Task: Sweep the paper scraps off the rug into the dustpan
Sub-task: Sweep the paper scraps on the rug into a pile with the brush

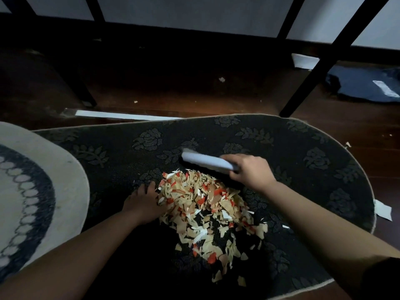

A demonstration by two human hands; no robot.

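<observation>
At nine o'clock, a pale round rug with a dark ring of loops runs off the left edge, so only part of it shows, and it lies over the side of the dark rug. The dark rug has leaf and flower shapes on it, but they are hard to see in the dim light, and its near part at six o'clock is almost black. A little left of the middle, the left hand lies flat on the dark rug with its fingers spread a bit, holding nothing, and its fingertips touch the left edge of the paper scraps. The paper scraps sit in one big heap in the middle of the dark rug, tan, white and red, with loose bits trailing toward five o'clock. No dustpan can be seen. Just past the heap, toward twelve o'clock, the right hand is curled tight around a pale flat tool. Its end is hidden inside the fist, and it is too blurry to tell what it is. Behind the dark rug, a long white strip lies on the brown floor. Black legs of some furniture go up out of the top edge. At two o'clock a dark blue cloth with a white patch is cut off by the right edge. At three o'clock a white paper piece pokes out beside the dark rug. No words can be read anywhere.
</observation>
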